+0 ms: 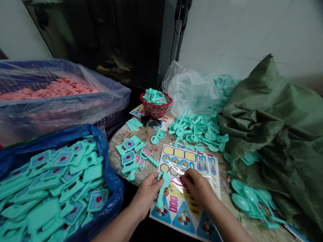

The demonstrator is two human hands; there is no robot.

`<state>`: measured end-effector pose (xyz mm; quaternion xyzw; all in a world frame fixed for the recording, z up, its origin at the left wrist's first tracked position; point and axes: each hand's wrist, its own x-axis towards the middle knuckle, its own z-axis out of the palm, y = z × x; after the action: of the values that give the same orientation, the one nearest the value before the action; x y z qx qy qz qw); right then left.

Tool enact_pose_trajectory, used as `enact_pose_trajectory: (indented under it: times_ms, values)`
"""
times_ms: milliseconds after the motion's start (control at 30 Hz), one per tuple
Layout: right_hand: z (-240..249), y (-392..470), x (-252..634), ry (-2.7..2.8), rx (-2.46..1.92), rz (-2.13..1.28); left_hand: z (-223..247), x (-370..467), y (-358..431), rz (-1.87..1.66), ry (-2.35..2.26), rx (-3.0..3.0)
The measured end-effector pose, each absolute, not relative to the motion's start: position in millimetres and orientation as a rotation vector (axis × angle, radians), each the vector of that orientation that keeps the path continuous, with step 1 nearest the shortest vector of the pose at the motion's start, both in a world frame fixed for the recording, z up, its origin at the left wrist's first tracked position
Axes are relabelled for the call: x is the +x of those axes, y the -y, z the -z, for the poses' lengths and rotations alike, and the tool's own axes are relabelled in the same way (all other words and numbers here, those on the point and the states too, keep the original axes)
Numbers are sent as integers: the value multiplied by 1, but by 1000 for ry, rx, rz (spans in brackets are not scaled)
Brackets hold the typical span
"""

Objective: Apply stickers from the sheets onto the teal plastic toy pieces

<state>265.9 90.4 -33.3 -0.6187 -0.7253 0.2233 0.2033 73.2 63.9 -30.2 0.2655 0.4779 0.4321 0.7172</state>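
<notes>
With the sticker sheet (181, 207) taken as the clock's centre, a round-headed teal piece (165, 180) is clamped in the fingers of the left hand (149, 189) over the sheet's edge at 10 o'clock; no label can be made out on it. The fingers of the right hand (198, 185) are drawn together at the sheet's middle; whether anything is pinched cannot be told. Labelling appears done on the heart-marked boards (129, 144) and pink-marked pieces (146, 154) at 10 o'clock on the desk (237, 224), and on many boards in the blue bag (115, 186) at 9. No labels are made out on the teal pile (199, 131) at 12 or the spoon-shaped pieces (248, 196) at 3, so much seems left.
</notes>
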Motion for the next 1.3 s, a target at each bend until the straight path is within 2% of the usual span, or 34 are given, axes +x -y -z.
enact_pose_trajectory:
  times_ms: [600,667,833,1167,1300]
  values:
    - [23,-102,263,1961,-1785,-872,25,78,-62,-992,-1094,546]
    - [20,-94,263,1893,-1791,-889,26,78,-61,-992,-1089,558]
    - [1,-73,265,1488,-1644,-1197,28,75,-61,-1008,-1059,563]
    - [-25,-30,218,1038,-1468,-1312,-5,83,-39,-1111,-703,523]
    - [-30,-23,209,984,-1439,-1339,-12,86,-25,-1118,-720,555]
